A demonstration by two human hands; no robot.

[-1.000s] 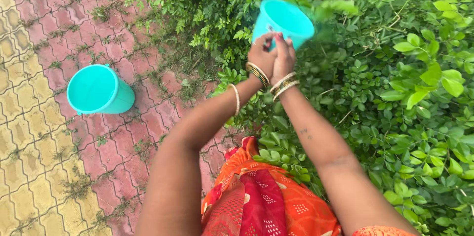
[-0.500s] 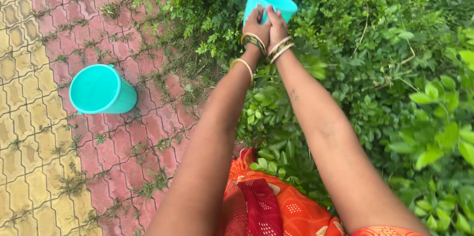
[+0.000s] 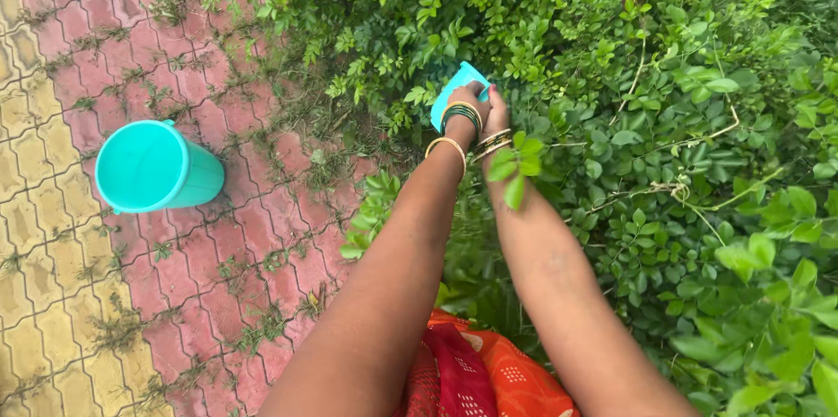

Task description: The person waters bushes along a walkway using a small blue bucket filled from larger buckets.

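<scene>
Teal cup tipped among bushes, contents hidden, both hands grasping it, teal bucket apart.

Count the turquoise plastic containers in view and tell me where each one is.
2. One bucket stands on the brick paving at left. One small mug is held by both hands among the green shrubs; leaves could hide others.
</scene>
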